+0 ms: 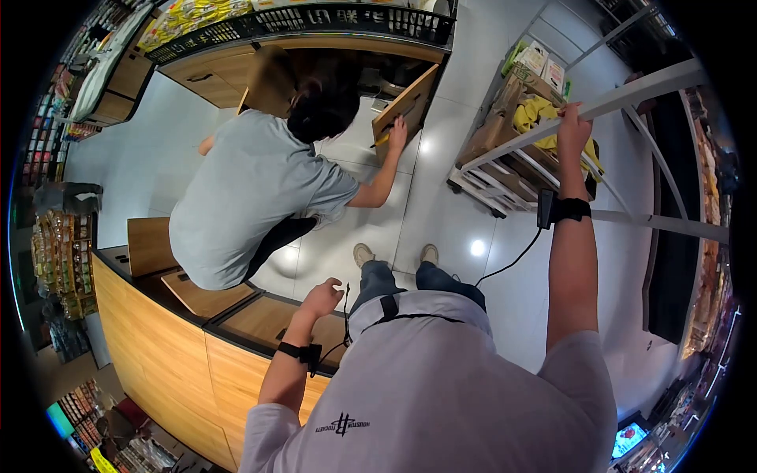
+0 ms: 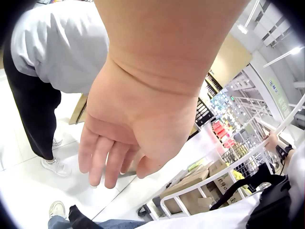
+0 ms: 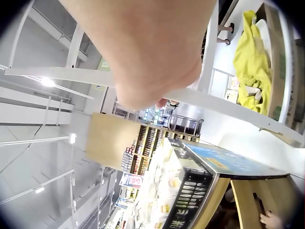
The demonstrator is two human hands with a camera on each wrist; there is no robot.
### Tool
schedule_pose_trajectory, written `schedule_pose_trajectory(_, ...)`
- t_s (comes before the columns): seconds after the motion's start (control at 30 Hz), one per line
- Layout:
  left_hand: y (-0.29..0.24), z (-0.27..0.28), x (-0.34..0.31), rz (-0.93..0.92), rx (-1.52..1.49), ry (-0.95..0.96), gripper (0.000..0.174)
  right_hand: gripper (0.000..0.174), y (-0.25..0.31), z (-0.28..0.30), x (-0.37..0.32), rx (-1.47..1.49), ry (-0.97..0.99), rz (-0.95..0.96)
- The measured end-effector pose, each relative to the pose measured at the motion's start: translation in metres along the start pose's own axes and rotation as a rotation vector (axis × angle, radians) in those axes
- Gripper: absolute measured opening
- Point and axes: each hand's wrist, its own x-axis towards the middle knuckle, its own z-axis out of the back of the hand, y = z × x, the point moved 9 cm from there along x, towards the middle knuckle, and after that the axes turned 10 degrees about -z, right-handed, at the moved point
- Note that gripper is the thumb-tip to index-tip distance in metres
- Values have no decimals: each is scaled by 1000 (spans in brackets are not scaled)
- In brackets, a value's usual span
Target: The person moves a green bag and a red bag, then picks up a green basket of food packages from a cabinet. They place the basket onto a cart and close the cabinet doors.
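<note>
My right hand is raised and grips a rail of a white metal frame. In the right wrist view its fingers are mostly hidden behind the wrist, with the white rail passing beneath them. My left hand hangs in the air by the low wooden cabinet, holding nothing. The left wrist view shows its palm, the fingers loosely bent. Beside the metal frame sits a low cart with cardboard boxes and a yellow cloth.
Another person crouches in front of me, one hand on an open cabinet door. A black display basket with packaged goods tops that cabinet. An open wooden door stands at the left. Pale tiled floor lies around my shoes.
</note>
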Motion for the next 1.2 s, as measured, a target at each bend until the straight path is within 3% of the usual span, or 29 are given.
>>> schedule_pose_trajectory(0.13, -16, 2, 18, -38, -22, 33, 38, 20, -7, 0, 6, -29, -14, -35)
schedule_pose_trajectory(0.47, -60, 16, 62, -134, 115, 14, 35, 9, -10, 3, -6, 244, 58, -90)
schedule_pose_trajectory(0.77, -75, -2, 85, -53, 110, 88, 37, 10, -35, 15, -16, 440, 86, -166)
schedule_pose_trajectory(1.2, -95, -16, 157, -40, 159, 146, 42, 7, -64, 38, -17, 619, 104, -125)
